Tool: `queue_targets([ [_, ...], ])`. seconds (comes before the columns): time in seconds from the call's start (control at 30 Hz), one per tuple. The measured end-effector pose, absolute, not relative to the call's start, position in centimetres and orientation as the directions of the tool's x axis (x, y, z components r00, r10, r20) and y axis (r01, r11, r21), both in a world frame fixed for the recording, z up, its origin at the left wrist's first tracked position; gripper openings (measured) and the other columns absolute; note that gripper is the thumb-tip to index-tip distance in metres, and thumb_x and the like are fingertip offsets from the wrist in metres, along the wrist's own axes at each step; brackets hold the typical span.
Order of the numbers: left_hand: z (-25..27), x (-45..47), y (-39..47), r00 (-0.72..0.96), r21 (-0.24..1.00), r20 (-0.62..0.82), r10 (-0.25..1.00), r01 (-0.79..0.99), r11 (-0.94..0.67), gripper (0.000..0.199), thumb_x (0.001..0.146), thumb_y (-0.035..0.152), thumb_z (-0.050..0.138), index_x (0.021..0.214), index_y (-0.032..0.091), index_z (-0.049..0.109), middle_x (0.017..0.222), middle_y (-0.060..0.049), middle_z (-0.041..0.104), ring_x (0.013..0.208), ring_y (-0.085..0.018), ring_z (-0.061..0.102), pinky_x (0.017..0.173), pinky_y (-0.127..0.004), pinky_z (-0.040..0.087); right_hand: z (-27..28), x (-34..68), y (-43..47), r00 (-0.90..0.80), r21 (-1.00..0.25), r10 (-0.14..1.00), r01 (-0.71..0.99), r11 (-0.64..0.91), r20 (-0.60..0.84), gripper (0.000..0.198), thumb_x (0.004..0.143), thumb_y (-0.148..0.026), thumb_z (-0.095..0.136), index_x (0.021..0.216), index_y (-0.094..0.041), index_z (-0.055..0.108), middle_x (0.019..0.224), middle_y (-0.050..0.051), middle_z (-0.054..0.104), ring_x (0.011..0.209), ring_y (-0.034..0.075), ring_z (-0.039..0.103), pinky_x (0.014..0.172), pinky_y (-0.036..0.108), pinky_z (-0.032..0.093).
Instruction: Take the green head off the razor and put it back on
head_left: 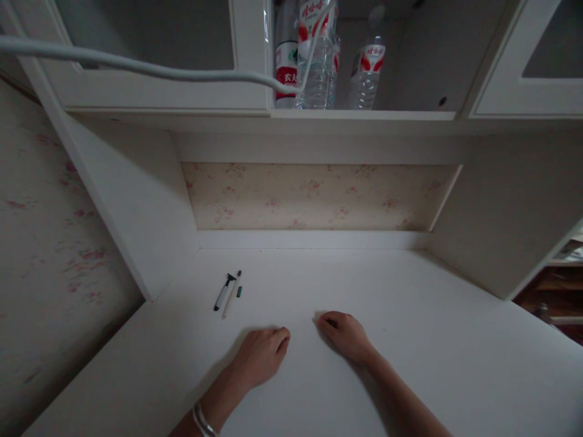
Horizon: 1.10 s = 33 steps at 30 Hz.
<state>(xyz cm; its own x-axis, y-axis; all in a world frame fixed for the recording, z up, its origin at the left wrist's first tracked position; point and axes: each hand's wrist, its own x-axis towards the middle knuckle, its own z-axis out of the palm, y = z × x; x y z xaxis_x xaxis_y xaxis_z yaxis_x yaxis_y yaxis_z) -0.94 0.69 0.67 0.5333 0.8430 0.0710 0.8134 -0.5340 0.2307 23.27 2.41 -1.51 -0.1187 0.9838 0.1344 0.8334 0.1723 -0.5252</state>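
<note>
Far left: papered wall (54, 255) with a faded flower print; above it a pale cable (136, 65) runs across a cupboard door.

Left of centre, on the white desk (410, 340): a black-and-white pen (223, 292) and, just beside it on the right, a thin pencil (231, 296), both lying flat and pointing toward the back panel. A small dark cap (239, 291) lies just right of the pencil. All three sit beyond our left hand and apart from it.

Centre: our left hand (262, 355), knuckles up, fingers curled under, resting on the desk and holding nothing; a bangle (203, 420) at the wrist. Our right hand (346, 334) rests close beside it, fingers likewise curled in, also holding nothing. The two hands do not touch.

Handling note, as we judge it: the pen is the nearest item to the left hand; a short forward reach and a pinch at mid-barrel would lift it without rolling the pencil.

Above centre: water bottles (319, 54) standing upright on an open shelf.

Far right: wooden shelving (558, 285), contents too dim to tell.
</note>
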Motion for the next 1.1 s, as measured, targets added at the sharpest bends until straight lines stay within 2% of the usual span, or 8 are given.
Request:
queue_targets([
  [0.37, 0.4, -0.9, 0.7, 0.547, 0.226, 0.109, 0.83, 0.8, -0.556, 0.025, 0.093, 0.028, 0.034, 0.091, 0.024, 0.058, 0.084, -0.001, 0.067, 0.077, -0.018, 0.063, 0.066, -0.027, 0.038, -1.2, 23.1, 2.2, -0.104, -0.529, 0.988, 0.836, 0.15, 0.116, 0.033, 0.089, -0.043, 0.044, 0.082, -0.027, 0.071, 0.083, 0.002, 0.071, 0.074, 0.018, 0.063, 0.061, 0.024, 0.036],
  [0.57, 0.6, -1.7, 1.5, 0.514, 0.221, 0.218, 0.83, 0.802, -0.554, 0.023, 0.092, 0.027, 0.039, 0.085, 0.024, 0.061, 0.078, 0.0, 0.067, 0.072, -0.016, 0.062, 0.063, -0.026, 0.036, -1.5, 23.2, 2.4, -0.116, -0.527, 0.985, 0.834, 0.166, 0.128, 0.032, 0.089, -0.043, 0.045, 0.082, -0.027, 0.072, 0.083, 0.002, 0.071, 0.076, 0.019, 0.064, 0.063, 0.024, 0.038],
  [0.77, 1.9, -5.6, 3.9, 0.11, 0.191, 0.486, 0.867, 0.955, -0.228, 0.024, 0.093, 0.028, 0.037, 0.093, 0.022, 0.06, 0.087, -0.002, 0.067, 0.074, -0.016, 0.061, 0.06, -0.025, 0.034, -1.7, 23.4, 2.4, -0.136, -0.535, 0.981, 0.824, 0.189, 0.137, 0.03, 0.088, -0.042, 0.045, 0.084, -0.028, 0.071, 0.083, 0.001, 0.071, 0.075, 0.019, 0.064, 0.064, 0.024, 0.039],
  [0.93, 2.0, -8.9, 5.3, -0.131, 0.131, 0.533, 0.836, 0.989, 0.072, 0.027, 0.093, 0.032, 0.036, 0.099, 0.022, 0.06, 0.094, -0.004, 0.066, 0.07, -0.016, 0.06, 0.054, -0.025, 0.031, -1.8, 23.4, 2.5, -0.116, -0.524, 0.984, 0.835, 0.17, 0.135, 0.03, 0.088, -0.043, 0.045, 0.085, -0.028, 0.072, 0.086, 0.002, 0.071, 0.077, 0.02, 0.064, 0.063, 0.024, 0.039],
  [1.1, 1.6, -10.6, 6.1, -0.236, 0.134, 0.512, 0.826, 0.972, 0.195, 0.029, 0.092, 0.03, 0.035, 0.108, 0.02, 0.057, 0.101, -0.006, 0.061, 0.074, -0.018, 0.06, 0.053, -0.025, 0.034, -2.0, 23.4, 2.6, -0.122, -0.524, 0.98, 0.831, 0.188, 0.158, 0.031, 0.089, -0.042, 0.045, 0.082, -0.028, 0.071, 0.085, 0.001, 0.072, 0.074, 0.019, 0.064, 0.062, 0.024, 0.038],
])
